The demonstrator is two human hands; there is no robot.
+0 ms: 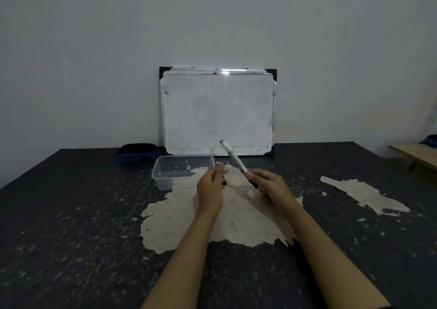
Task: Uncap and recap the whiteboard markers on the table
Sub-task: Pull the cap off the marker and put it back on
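Observation:
My right hand [272,186] grips a white whiteboard marker [233,157] near its dark lower end. The barrel slants up and to the left, and its far end overlaps the whiteboard's bottom edge. My left hand [211,186] is just left of it, fingers curled around a small dark piece [224,183] that looks like the marker's cap. Most of that piece is hidden by the fingers. The two hands are apart, a short gap between them, above a worn pale patch of the dark table [71,214].
A clear plastic container [165,169] stands just behind my left hand. A whiteboard [217,110] leans against the wall at the back. A blue eraser [137,152] lies left of it. A wooden ledge [416,155] juts in at the right edge.

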